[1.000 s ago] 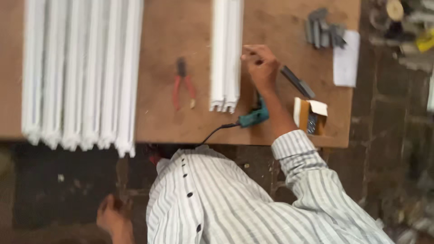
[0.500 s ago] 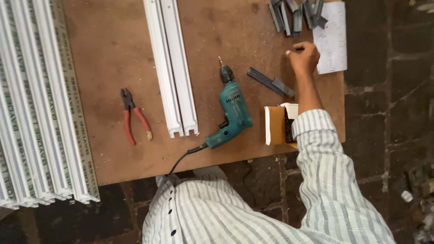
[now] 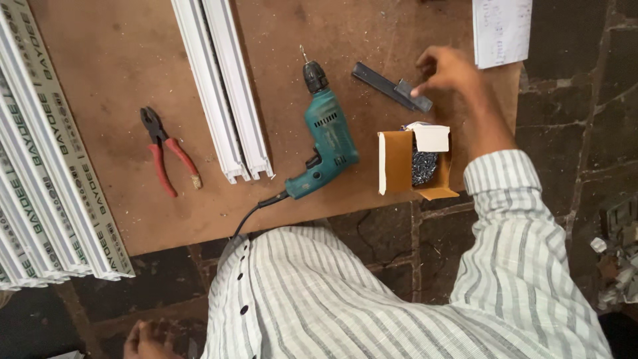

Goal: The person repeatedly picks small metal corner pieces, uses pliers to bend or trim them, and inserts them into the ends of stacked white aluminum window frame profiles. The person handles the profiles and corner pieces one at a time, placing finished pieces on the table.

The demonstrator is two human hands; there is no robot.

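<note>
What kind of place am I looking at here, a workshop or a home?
Most likely a small workshop for window or door frames. A brown board bench carries white plastic profile lengths, a teal corded drill, red-handled pliers and an open box of screws, over a rough stone floor.

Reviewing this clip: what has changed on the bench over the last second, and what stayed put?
The right hand has come back from the far edge of the board and now hovers, fingers loose, over the dark metal bracket, holding nothing visible. The left hand stays low by the floor. The teal drill, red pliers, open box of screws and white profiles lie unmoved.
</note>
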